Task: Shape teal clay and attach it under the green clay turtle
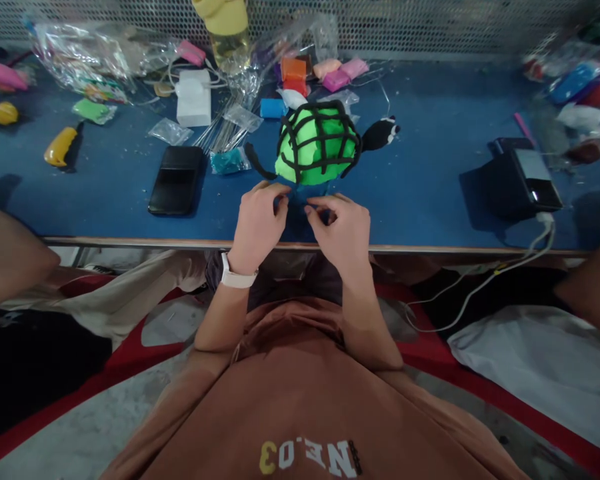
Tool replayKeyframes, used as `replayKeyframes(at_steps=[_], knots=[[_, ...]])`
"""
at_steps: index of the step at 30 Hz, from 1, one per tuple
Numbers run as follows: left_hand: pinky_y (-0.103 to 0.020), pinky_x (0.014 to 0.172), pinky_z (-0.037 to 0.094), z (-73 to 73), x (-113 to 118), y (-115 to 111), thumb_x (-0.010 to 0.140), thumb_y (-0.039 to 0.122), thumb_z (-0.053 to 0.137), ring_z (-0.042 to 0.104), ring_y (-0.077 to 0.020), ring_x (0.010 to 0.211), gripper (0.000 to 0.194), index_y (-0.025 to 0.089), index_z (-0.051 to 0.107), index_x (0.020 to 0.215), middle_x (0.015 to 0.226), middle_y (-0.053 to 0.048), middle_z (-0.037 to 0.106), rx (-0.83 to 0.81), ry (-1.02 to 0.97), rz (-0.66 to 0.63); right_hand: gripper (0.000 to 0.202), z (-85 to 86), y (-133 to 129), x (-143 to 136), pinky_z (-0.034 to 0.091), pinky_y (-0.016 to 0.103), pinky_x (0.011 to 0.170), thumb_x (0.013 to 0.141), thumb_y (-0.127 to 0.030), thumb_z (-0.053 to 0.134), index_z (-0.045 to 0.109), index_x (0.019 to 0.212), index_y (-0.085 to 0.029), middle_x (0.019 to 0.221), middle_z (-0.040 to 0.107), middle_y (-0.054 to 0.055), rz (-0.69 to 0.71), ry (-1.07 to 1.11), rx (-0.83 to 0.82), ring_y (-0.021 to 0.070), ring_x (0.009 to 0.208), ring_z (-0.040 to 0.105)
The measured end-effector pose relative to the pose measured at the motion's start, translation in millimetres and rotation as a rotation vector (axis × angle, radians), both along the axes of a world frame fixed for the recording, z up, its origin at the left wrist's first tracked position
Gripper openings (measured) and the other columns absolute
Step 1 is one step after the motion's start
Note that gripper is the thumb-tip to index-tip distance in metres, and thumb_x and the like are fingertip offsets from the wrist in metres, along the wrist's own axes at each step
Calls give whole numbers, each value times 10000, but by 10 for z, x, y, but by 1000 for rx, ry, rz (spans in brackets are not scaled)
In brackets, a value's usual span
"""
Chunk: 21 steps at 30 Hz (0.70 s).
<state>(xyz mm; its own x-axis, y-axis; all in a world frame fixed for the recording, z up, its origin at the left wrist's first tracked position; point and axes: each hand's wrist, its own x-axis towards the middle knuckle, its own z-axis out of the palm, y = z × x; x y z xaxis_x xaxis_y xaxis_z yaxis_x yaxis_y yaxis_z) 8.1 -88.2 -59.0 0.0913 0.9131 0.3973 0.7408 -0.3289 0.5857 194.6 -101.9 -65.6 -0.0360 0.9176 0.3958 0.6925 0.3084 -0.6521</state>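
Note:
A green clay turtle shell (316, 143) with a black lattice stands on the blue table (420, 193), its black head (379, 135) pointing right and a thin black tail (257, 161) at its left. Just below the shell, near the table's front edge, are both hands. My left hand (261, 217), with a white band at the wrist, has its fingers curled and thumb near the fingertips. Opposite it, my right hand (341, 223) is curled in a similar pinch. Whatever lies between the fingertips of either hand is too small to make out.
A black phone (177, 180) and a teal clay packet (230, 161) lie left of the turtle. Behind are a white box (193, 98), wires, a yellow-lidded bottle (225, 30) and clay packets. A dark device with a cable (525, 177) stands right. People sit on both sides.

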Motion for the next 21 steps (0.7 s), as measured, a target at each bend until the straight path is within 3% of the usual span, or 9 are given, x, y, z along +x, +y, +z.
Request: replayKeyframes(at_steps=[7, 21], knots=[[-383, 888, 593, 45, 101, 3, 1052, 250, 812, 790, -263, 995, 61, 213, 813, 1100, 1052, -70, 818, 15, 42, 30, 206, 17, -8, -75, 525, 382, 804, 1091, -271, 706, 907, 1137, -271, 1087, 863, 50, -19, -86, -68, 273, 976, 797], [-354, 762, 495, 16, 174, -1, 1154, 377, 709, 707, -193, 795, 294, 230, 750, 902, 896, -41, 792, 128, 21, 97, 206, 11, -28, -66, 550, 410, 825, 1116, -287, 690, 886, 1177, -270, 1090, 836, 66, 18, -98, -68, 300, 1056, 784]])
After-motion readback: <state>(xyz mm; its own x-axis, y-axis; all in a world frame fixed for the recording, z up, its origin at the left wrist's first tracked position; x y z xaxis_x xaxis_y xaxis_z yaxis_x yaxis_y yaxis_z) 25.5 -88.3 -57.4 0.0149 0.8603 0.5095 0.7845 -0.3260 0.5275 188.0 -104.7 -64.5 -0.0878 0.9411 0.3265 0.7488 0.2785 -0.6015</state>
